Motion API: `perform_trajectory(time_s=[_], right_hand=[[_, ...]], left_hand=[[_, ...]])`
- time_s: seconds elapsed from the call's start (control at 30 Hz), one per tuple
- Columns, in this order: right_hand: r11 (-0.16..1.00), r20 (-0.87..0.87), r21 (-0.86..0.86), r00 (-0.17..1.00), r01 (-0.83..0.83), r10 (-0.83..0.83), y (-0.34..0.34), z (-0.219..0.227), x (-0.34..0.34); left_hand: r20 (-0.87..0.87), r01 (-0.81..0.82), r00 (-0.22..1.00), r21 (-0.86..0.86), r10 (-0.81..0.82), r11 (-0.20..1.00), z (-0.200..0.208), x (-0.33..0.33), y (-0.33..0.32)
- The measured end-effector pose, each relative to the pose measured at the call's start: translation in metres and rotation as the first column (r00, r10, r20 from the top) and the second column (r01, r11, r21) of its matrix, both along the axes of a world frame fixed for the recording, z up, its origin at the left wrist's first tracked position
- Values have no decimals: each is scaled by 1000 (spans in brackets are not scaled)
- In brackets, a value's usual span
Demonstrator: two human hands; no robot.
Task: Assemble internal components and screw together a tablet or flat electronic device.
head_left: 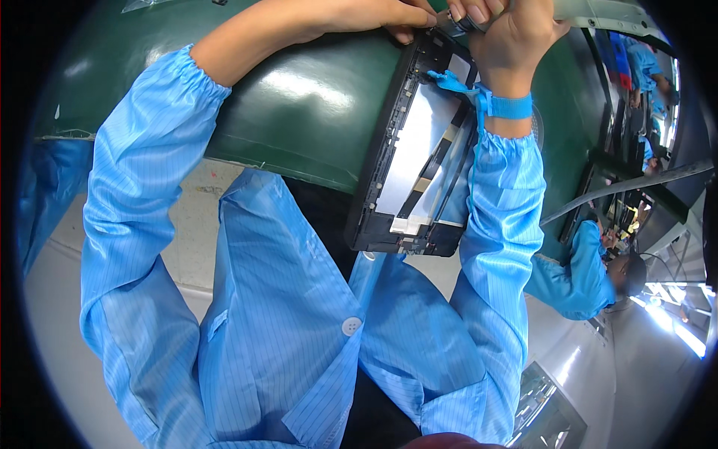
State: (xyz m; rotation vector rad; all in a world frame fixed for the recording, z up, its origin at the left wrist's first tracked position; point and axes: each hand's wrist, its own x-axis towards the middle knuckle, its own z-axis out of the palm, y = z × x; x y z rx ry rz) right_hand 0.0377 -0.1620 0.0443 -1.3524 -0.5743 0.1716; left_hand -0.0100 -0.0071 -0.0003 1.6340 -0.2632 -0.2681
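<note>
An opened tablet-like device (430,150) lies tilted on the table's near edge, its lower end jutting out toward me. It has a black frame, a bright silver inside and a dark strip cable across it. At its far end my left hand (374,16) has fingers and thumb closed at the corner. My right hand (516,34) is above the far right corner, fingers curled round a small grey, cylindrical tool (455,24) whose kind I cannot make out. A blue wrist strap (508,107) circles my right wrist; its clip and cord hang over the device.
The green tabletop (299,112) has a worn near edge. A grey cable (628,191) runs at the right, and a pale green bar (609,16) crosses the far right. A person in blue (576,280) sits along the bench, with others beyond.
</note>
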Motion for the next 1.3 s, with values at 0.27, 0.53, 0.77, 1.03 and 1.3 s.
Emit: perform_trajectory(time_s=[0.27,0.53,0.77,1.03,1.3], right_hand=[[999,32,5,999,43,-43,3,5,-8],[998,76,59,997,23,-28,-4,-3,-5],[991,-17,100,996,85,-83,1,8,-7],[966,90,240,993,-99,79,-5,-1,-4],[962,42,254,995,-102,94,-5,-5,-1]], left_hand=[[18,-27,1000,127,25,992,10,-2,-1],[-24,30,999,84,-28,996,2,0,0],[-99,-34,994,50,38,998,4,1,-10],[50,23,998,153,-31,988,-13,6,0],[-11,3,1000,162,-1,987,-8,2,0]])
